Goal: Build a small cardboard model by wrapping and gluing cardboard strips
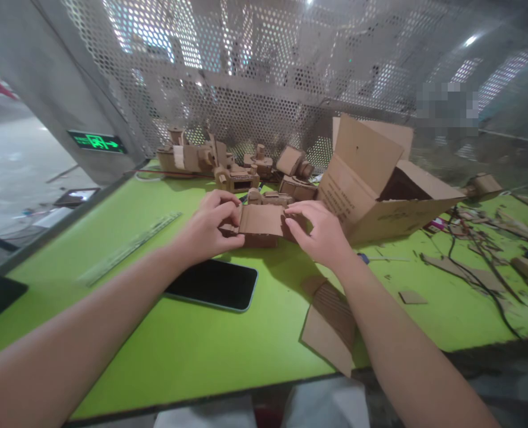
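Item in hand: a small cardboard model [259,226], resting on the green tabletop [166,351] between your two hands, just ahead of the phone [212,284].
Left hand [208,229]: your grip is closed on the left end of the cardboard model, thumb and fingertips pinched at its edge.
Right hand [319,235]: fingers curled over the right end of the cardboard model and pressing on it; grip closed on that side.
Position relative to grip: the model spans the gap between both hands, its flat top panel facing up and uncovered in the middle.
Handling, as judged: light, thin corrugated board; stiff along the flat panels, weak at folds and glued seams. Likely to crush or crease under a hard pinch.
Where to hold, as judged: take it by the end walls and corners, as you do now, not by the unsupported top panel.
Surroundings: an open cardboard box [379,184] lies on its side just right of your right hand; other cardboard models [214,160] stand behind; a loose cardboard scrap [330,324] lies under your right forearm; a clear ruler [130,246] lies to the left.
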Available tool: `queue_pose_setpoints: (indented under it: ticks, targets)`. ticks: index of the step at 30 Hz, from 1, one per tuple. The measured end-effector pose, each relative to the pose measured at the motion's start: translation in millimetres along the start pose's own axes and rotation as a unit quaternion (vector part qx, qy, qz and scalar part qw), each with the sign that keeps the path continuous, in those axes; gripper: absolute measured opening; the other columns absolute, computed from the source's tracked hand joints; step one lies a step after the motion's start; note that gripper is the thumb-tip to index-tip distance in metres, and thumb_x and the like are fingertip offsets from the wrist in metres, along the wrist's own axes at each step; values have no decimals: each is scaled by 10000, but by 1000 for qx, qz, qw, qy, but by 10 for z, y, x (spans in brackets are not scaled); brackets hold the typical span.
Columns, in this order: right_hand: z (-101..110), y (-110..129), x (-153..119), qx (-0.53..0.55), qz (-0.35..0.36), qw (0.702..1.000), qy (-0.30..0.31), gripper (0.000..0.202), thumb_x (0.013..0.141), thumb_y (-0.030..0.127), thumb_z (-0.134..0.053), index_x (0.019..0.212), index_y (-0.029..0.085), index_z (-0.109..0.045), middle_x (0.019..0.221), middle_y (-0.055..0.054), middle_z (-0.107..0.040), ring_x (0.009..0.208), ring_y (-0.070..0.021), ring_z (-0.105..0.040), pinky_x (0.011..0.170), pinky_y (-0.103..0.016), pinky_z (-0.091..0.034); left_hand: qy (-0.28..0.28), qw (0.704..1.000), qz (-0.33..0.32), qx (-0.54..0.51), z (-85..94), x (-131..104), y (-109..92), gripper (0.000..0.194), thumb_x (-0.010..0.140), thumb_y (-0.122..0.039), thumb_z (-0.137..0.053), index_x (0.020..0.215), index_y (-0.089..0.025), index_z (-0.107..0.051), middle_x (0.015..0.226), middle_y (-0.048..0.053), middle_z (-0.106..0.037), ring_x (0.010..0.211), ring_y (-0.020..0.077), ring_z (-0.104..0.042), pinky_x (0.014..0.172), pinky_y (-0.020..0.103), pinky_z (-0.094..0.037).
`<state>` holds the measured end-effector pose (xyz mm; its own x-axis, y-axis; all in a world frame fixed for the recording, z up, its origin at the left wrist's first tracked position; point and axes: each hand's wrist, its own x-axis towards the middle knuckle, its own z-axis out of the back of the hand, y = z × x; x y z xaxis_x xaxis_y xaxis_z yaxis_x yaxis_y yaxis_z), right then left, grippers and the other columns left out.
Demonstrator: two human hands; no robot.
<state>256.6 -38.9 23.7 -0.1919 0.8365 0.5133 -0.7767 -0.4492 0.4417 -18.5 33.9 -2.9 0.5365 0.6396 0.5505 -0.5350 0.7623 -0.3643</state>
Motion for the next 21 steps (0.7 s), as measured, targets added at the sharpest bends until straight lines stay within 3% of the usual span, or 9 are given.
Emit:
queue_pose_setpoints:
  ticks: [5,11,16,19,21]
  targets:
    - [-16,-8,-2,7,3,1000,-4,209,1015,306,-607,1145,237,-756,1241,-88,-775,1230,-282,-664,1091,-448,-514,9,1000,-18,-15,27,-27,10,298,848,-413,-782,983,-213,-607,1374,147,-544,1359,331,-553,1186,515,-476]
    - [-47,-40,-2,9,1,1000,-29,265,1033,370,-601,1191,213,-745,1250,-103,-778,1219,-286,-680,1065,-449,-539,-19,999,-23,-13,76,-41,71,508,866,-514,-781,1240,-226,-592,1459,159,-525,1418,358,-527,1219,555,-443]
    - [-30,-75,2,25,5,988,-154,358,1062,403,-550,1366,236,-641,1390,-118,-707,1292,-278,-658,1111,-463,-520,-52,998,-11,-14,63,-27,205,610,867,-549,-779,1330,-217,-561,1390,134,-598,1350,336,-574,1203,518,-458]
    - [-14,-78,5,17,6,971,-240,321,1071,393,-534,1336,244,-638,1328,-111,-722,1248,-277,-668,1111,-477,-515,-59,997,35,-36,62,-31,285,709,852,-555,-804,1402,-196,-538,1376,120,-617,1268,315,-626,1151,490,-511]
    - [-12,-69,7,20,12,966,-258,316,1084,388,-498,1334,245,-629,1304,-112,-718,1234,-276,-666,1096,-480,-524,-59,995,63,-47,78,-41,345,719,866,-526,-809,1427,-178,-526,1396,123,-616,1255,306,-636,1131,489,-528]
